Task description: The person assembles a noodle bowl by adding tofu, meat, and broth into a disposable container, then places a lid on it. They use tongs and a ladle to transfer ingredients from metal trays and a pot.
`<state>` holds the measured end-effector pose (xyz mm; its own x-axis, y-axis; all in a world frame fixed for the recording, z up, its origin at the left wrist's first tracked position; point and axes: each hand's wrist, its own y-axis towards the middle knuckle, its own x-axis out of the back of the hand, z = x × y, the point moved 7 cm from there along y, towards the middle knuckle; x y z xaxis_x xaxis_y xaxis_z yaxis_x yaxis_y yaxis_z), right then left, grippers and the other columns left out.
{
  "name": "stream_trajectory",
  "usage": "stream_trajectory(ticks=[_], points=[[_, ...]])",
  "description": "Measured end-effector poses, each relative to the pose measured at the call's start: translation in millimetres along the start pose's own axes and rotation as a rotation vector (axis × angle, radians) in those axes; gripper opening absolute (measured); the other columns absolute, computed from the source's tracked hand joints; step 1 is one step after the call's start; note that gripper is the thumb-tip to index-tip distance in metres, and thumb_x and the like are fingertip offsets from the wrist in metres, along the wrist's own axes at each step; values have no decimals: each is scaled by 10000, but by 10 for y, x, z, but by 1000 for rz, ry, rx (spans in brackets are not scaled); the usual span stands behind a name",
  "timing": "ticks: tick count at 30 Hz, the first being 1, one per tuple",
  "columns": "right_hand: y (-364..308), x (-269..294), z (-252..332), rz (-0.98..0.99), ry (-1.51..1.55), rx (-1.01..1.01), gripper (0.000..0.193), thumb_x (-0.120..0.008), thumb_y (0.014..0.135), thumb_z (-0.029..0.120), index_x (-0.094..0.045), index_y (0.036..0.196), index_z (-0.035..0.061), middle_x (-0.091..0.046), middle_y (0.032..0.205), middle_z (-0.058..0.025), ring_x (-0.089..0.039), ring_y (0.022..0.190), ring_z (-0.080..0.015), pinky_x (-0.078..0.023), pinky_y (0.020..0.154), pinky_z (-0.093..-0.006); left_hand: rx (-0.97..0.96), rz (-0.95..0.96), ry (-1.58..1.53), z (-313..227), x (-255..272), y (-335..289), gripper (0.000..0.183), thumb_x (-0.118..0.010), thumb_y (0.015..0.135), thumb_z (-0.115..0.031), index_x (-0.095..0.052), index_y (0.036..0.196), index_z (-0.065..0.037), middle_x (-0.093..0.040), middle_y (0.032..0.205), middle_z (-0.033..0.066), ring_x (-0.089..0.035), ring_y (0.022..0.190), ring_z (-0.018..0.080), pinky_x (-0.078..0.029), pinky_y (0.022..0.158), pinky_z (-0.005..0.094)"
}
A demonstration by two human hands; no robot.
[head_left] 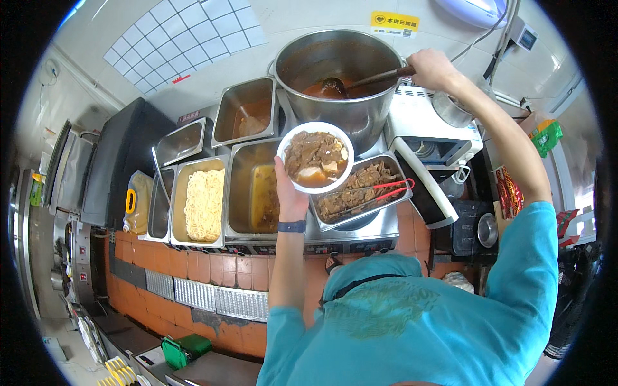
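My left hand (290,188) holds a white bowl (297,132) from below and the left, its fingers partly hidden under it. Sliced brown meat, some broth and pale pieces fill the bowl. Up at the right, my right hand (432,69) is closed round the handle of a ladle (376,78). The ladle's head rests inside a tall steel stockpot (360,119), at the surface of a reddish-brown broth (317,90). Just below the bowl, a steel pan of sliced meat (354,193) has red-handled tongs (389,186) lying across it.
Left of the bowl stand a pan of noodles (205,202), a pan of yellowish broth (262,193) and a pan of reddish liquid (248,119). A yellow-handled jug (138,199) is at the far left. A white oven-like appliance (431,128) stands right of the stockpot.
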<state>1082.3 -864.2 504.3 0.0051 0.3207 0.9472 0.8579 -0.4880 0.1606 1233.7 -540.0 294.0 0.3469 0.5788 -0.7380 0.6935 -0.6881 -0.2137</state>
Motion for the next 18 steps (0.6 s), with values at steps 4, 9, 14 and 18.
stream_trajectory(ticks=[4,9,14,18], points=[[-185,205,-328,65,130,-51,241,-729,766,218,-741,897,17,-705,799,-177,-697,726,-297,-562,689,-397,1,-40,10,24,60,66,575,-387,1030,-509,-450,1425,-95,-514,1424,94,-498,1303,257,-403,1094,423],[-605,525,-879,152,400,-130,301,-710,794,258,-733,932,-8,-661,691,-83,-624,622,-165,-483,577,-319,77,-41,-3,37,11,146,587,-374,1031,-522,-425,1436,-101,-483,1443,88,-469,1326,259,-390,1099,417],[-1194,1070,-1051,161,537,-162,363,-709,827,303,-709,1026,-1,-596,697,-15,-547,626,-84,-415,540,-258,107,-19,24,-23,-148,199,601,-342,1026,-542,-443,1430,-109,-507,1432,98,-500,1306,279,-433,1075,450],[-1731,1310,-1258,113,555,-315,481,-743,812,381,-679,1109,8,-550,689,-4,-519,609,-84,-403,518,-261,121,-11,45,-105,-241,204,592,-307,1044,-512,-423,1437,-86,-506,1433,109,-501,1305,285,-414,1088,442]])
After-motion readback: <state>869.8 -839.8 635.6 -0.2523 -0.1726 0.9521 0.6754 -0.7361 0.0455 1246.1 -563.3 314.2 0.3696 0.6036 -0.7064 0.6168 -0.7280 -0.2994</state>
